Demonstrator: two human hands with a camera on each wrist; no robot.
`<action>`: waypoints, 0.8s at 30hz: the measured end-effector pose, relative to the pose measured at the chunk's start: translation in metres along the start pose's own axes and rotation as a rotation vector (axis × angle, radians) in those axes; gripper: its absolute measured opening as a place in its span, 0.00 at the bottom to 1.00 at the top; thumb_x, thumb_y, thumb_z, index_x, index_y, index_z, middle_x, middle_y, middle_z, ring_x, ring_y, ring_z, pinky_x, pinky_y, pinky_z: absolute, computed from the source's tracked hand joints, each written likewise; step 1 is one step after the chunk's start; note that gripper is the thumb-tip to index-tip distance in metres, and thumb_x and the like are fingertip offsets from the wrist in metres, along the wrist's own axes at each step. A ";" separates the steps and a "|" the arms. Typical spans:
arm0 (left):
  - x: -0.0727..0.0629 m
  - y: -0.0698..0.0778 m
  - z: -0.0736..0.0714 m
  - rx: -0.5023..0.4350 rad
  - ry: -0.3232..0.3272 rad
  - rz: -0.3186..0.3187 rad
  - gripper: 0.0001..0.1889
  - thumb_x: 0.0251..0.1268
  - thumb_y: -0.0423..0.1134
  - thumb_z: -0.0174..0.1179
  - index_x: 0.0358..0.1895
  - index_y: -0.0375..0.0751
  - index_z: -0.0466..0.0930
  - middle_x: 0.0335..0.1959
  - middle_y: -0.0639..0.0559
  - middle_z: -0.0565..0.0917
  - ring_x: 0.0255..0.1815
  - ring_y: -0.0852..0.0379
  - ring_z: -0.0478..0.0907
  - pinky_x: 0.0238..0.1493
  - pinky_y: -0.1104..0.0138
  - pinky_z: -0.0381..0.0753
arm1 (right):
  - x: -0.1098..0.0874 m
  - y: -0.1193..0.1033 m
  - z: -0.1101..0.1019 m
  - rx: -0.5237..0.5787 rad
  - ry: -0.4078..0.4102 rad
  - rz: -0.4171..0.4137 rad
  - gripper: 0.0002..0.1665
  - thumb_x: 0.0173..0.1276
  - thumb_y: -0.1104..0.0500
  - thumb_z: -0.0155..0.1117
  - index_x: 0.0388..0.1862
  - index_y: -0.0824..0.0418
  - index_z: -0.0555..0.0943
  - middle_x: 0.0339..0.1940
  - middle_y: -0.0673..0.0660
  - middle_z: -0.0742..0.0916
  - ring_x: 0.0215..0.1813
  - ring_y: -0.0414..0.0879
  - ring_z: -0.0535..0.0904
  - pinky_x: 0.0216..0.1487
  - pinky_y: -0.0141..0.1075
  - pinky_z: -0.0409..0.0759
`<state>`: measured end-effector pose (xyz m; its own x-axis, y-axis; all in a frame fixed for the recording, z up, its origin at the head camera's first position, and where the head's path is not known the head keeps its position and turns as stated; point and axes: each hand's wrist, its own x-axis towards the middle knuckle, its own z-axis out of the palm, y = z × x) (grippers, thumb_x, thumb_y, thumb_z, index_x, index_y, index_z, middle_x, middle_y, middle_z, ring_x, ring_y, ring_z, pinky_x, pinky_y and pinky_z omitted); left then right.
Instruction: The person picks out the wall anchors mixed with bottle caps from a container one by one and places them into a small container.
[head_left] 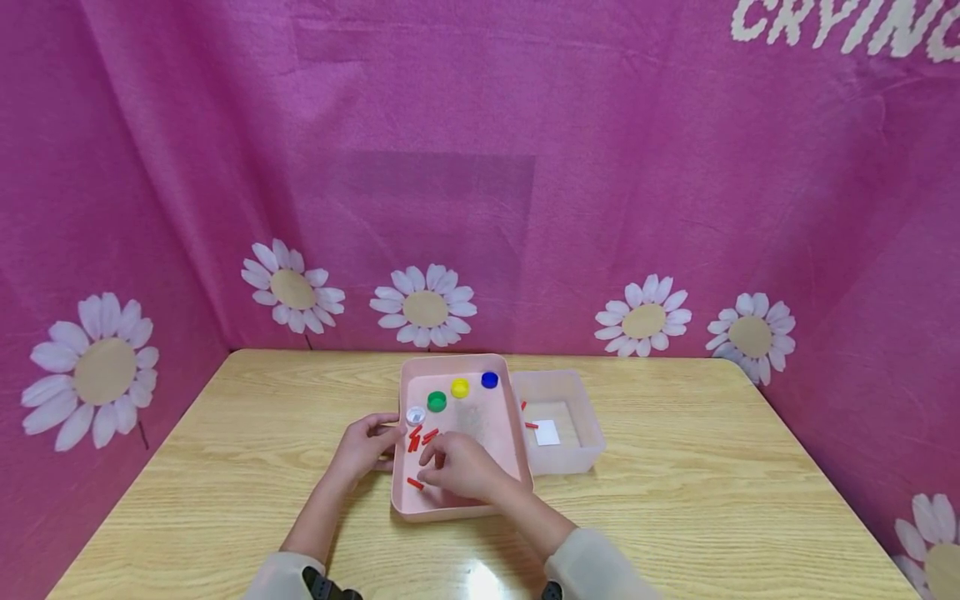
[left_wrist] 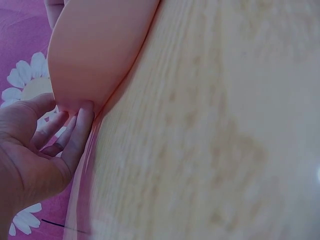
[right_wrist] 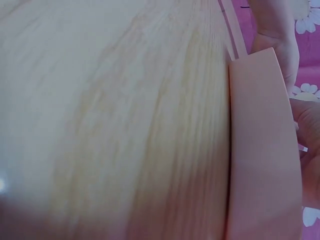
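Note:
My left hand (head_left: pixel 360 450) is at the left wall of a pink tray (head_left: pixel 522 467). In the left wrist view, fingertips of the left hand (left_wrist: pixel 37 145) touch the tray's outer wall (left_wrist: pixel 95 50). Over the tray's inside, my right hand (head_left: pixel 461 467) is lowered with bent fingers, thumb and index apart. One red stick (head_left: pixel 416 483) lies beside its thumb tip. Several red sticks (head_left: pixel 414 439) are piled ahead of its fingers. The tray wall partly covers the right hand (right_wrist: pixel 309 155) in the right wrist view.
Round caps line the tray's far side: white (head_left: pixel 416 416), green (head_left: pixel 437 402), yellow (head_left: pixel 460 387) and blue (head_left: pixel 490 380). A translucent bin (head_left: pixel 581 462) adjoins the tray's right side, with a white square (head_left: pixel 547 432) and red sticks (head_left: pixel 532 426) inside. Beneath is a wooden table (head_left: pixel 675 467).

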<state>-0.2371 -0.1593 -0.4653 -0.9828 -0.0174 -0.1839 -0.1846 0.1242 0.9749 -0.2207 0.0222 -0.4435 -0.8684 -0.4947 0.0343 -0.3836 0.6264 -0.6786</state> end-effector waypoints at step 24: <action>0.004 -0.003 -0.002 0.012 -0.003 -0.005 0.20 0.65 0.34 0.55 0.59 0.31 0.71 0.46 0.34 0.80 0.30 0.58 0.80 0.30 0.61 0.86 | 0.008 -0.001 0.023 -0.129 -0.027 0.007 0.05 0.54 0.57 0.70 0.26 0.55 0.82 0.16 0.42 0.75 0.23 0.34 0.67 0.25 0.24 0.65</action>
<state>-0.2401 -0.1614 -0.4684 -0.9819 -0.0155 -0.1889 -0.1892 0.1363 0.9724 -0.2204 0.0034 -0.4590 -0.8632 -0.5048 0.0086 -0.4161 0.7016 -0.5785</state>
